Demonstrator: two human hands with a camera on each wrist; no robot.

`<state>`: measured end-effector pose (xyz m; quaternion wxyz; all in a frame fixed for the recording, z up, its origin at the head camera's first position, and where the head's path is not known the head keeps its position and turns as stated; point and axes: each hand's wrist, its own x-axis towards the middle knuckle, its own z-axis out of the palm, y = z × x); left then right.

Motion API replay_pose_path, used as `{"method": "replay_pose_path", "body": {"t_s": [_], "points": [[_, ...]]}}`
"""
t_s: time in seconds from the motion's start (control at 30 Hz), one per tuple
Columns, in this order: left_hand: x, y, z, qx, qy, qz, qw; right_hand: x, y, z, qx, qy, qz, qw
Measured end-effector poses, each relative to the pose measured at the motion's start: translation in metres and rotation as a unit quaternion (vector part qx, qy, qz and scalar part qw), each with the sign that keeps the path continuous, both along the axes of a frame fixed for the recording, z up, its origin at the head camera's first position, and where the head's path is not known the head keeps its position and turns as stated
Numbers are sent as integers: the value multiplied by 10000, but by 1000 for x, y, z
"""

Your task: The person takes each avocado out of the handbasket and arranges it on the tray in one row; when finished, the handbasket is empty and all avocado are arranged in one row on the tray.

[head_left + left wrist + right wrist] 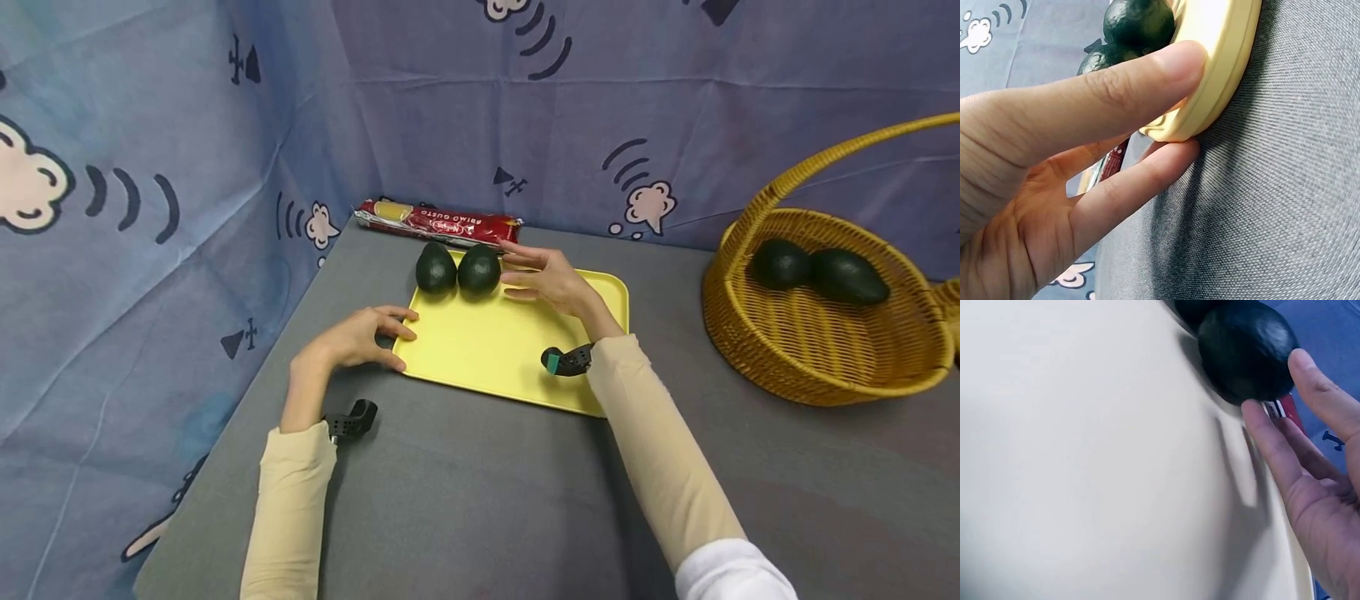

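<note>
Two dark green avocados [436, 267] lie side by side at the back left of a yellow tray [480, 350]. My left hand [358, 337] holds the tray at its left end, thumb and fingers bent about the rim. In the left wrist view, the thumb [1175, 65] lies over the rim and a fingertip presses the corner from outside. Spread and fairly straight, the fingers of my right hand [551, 279] reach to the right-hand avocado [479, 270]. In the right wrist view, their tips are right at that avocado's [1247, 353] side, not wrapped around it.
A yellow wicker basket [750, 350] with a tall handle stands at the right, two more avocados [847, 277] inside. Behind the tray lies a red packet [442, 223]. A patterned blue cloth [450, 108] closes off the back and left of the grey table [465, 492].
</note>
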<state>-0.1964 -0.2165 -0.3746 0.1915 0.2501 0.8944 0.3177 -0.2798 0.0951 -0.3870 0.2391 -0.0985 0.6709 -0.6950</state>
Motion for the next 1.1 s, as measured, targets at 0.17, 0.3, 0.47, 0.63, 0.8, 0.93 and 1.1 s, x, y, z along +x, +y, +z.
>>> {"method": "replay_pose_path", "body": {"t_s": [0.17,0.3,0.47,0.63,0.8,0.93,1.1], "points": [[6,-3,-1,-7,-40,39,10000,8,25,1,-109,120,-56,9999],[11,-8,-3,-13,-54,83,10000,23,53,13,-144,308,61,9994],[12,-11,-9,82,-136,140,9998,56,102,40,-276,719,307,9966],[11,-6,-10,211,-198,116,9995,100,172,66,345,1498,388,9873],[12,-7,-8,220,-133,65,9996,115,255,71,119,1528,86,9882],[11,-8,-7,201,-50,55,9998,96,311,61,293,1250,-760,9888],[4,2,-4,309,-23,-20,9995,62,366,52,1543,984,-1529,9711]]}}
